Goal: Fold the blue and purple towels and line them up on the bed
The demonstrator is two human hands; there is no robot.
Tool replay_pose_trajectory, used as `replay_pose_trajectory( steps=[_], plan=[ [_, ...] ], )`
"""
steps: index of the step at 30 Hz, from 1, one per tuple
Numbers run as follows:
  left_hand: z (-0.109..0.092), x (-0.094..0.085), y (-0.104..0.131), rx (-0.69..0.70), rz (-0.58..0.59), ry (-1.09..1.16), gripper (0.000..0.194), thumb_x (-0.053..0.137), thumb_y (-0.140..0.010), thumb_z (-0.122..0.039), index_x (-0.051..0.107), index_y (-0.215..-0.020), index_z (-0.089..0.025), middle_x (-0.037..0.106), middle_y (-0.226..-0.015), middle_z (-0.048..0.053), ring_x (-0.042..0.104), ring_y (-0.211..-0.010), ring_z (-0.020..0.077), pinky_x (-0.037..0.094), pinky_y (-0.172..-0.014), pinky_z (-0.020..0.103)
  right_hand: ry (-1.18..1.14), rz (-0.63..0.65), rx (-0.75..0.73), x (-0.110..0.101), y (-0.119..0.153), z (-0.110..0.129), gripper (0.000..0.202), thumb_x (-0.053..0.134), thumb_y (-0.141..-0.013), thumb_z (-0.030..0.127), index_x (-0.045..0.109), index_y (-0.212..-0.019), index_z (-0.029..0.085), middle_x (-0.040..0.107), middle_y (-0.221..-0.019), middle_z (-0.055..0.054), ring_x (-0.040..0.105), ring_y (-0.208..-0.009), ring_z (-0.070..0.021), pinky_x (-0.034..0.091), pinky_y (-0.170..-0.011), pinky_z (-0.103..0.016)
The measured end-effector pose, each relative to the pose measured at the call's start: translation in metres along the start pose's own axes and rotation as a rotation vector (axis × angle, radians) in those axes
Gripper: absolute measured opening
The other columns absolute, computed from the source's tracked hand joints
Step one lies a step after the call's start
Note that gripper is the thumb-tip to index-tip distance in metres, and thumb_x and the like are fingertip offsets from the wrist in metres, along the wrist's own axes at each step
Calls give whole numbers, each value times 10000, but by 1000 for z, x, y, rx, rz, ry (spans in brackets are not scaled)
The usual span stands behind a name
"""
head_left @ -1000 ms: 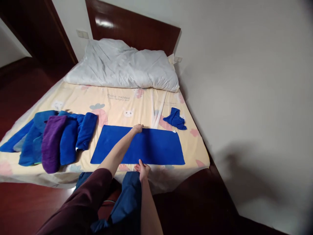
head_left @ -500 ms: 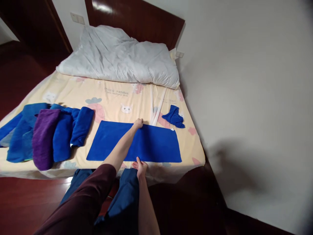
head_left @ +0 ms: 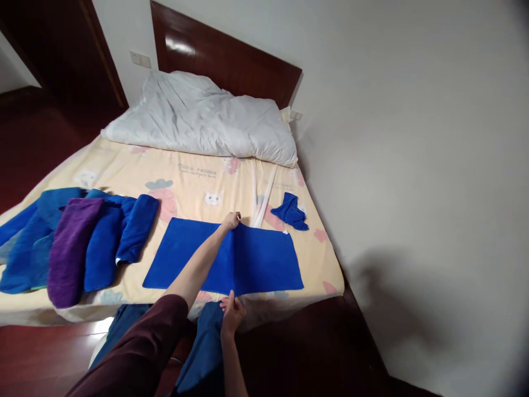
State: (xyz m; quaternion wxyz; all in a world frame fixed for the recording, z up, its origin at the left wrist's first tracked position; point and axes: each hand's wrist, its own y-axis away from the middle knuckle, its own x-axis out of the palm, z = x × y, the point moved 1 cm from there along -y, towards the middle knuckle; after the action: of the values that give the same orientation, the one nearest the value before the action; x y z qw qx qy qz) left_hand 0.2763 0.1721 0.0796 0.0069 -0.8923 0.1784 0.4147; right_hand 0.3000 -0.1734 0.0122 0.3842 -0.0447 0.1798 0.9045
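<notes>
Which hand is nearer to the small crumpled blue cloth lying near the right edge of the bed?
Left. The left hand pinches the flat blue towel's far edge, beside the small crumpled blue cloth; the right hand grips the near edge, farther away.

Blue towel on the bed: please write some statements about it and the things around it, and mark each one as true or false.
1. Both hands pinch the flat blue towel: left hand at the far edge, right hand at the near edge. True.
2. A purple towel lies to its right. False: to its left.
3. A white duvet is bunched at the headboard. True.
4. The small crumpled blue cloth lies on the floor. False: on the bed.
</notes>
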Motion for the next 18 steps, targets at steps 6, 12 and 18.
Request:
replay_pose_trajectory(
  steps=[6, 12, 18],
  plan=[
    [-2, -7, 8, -3, -60, 80, 239, 588, -841, -111, 724, -1037, -134, 766, -951, 116, 716, -960, 223, 521, -906, 286, 118, -62, -7, -3, 6, 15, 565, 516, -751, 853, 649, -616, 321, 730, -652, 59, 766, -690, -266, 648, -698, -391],
    [-18, -36, 22, 18, -97, 178, 209, 577, -847, -125, 740, -976, -149, 752, -778, 60, 716, -782, 181, 539, -852, 266, 82, -211, -69, -10, 13, 27, 523, 563, -753, 840, 651, -694, 327, 789, -981, -3, 699, -1190, -343, 640, -900, -409],
    [-40, -77, 48, 77, -165, 259, 164, 618, -828, -192, 760, -902, -156, 759, -784, 60, 715, -791, 179, 545, -791, 260, -53, -400, -231, -36, 20, 58, 617, 611, -679, 888, 748, -753, 292, 807, -830, -97, 758, -931, -436, 633, -824, -515]
  ],
)
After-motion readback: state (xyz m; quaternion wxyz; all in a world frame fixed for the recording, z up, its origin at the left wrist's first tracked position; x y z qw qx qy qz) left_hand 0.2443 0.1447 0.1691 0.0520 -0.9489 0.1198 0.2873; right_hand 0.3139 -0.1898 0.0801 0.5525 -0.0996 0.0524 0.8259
